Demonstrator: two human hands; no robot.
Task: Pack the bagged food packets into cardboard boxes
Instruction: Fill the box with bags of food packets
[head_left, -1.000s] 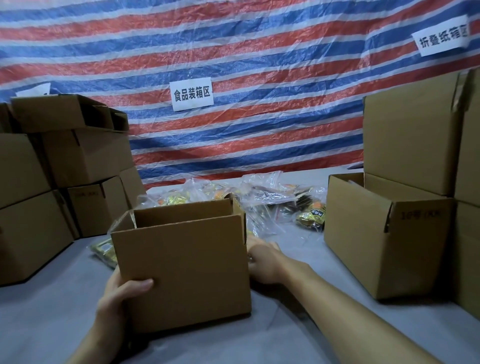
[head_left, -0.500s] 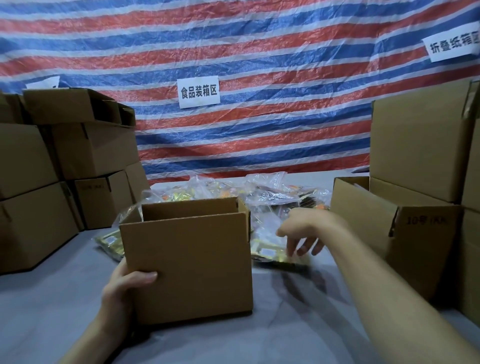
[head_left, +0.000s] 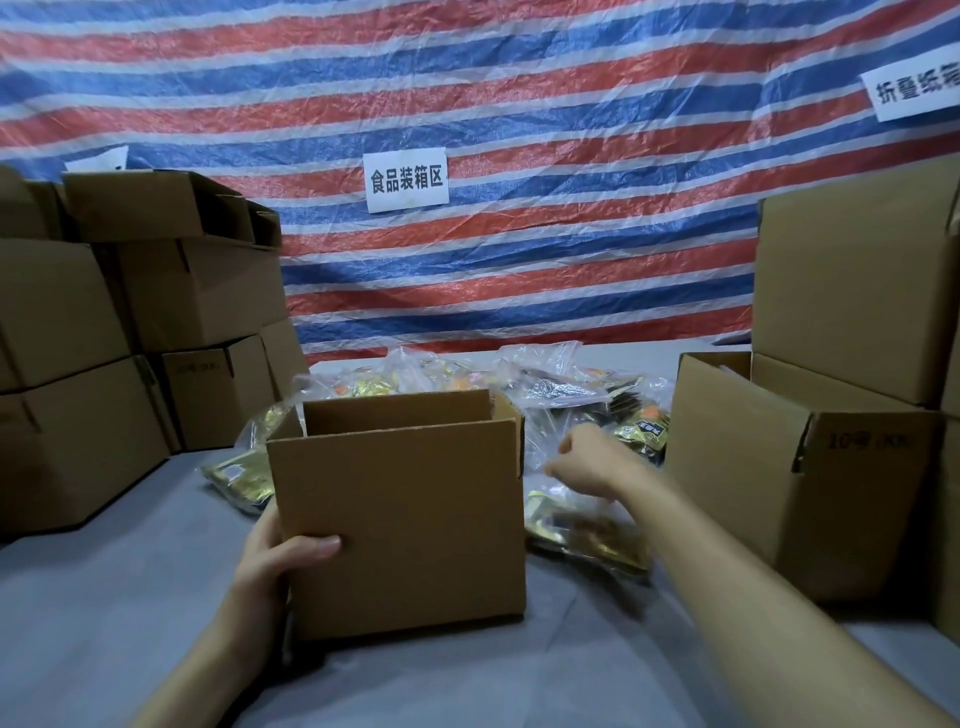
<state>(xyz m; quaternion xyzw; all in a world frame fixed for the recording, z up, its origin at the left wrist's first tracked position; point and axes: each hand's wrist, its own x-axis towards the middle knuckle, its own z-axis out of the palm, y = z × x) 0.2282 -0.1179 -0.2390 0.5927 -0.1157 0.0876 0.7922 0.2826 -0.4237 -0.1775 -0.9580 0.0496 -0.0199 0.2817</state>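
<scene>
gripping box (head_left: 400, 519), left hand (head_left: 270, 571); right hand (head_left: 587, 462) pinching bag (head_left: 587, 535)

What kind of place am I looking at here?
Probably a makeshift packing station: stacked cardboard boxes, a pile of bagged food packets on the table, and a striped tarp backdrop with paper signs.
</scene>
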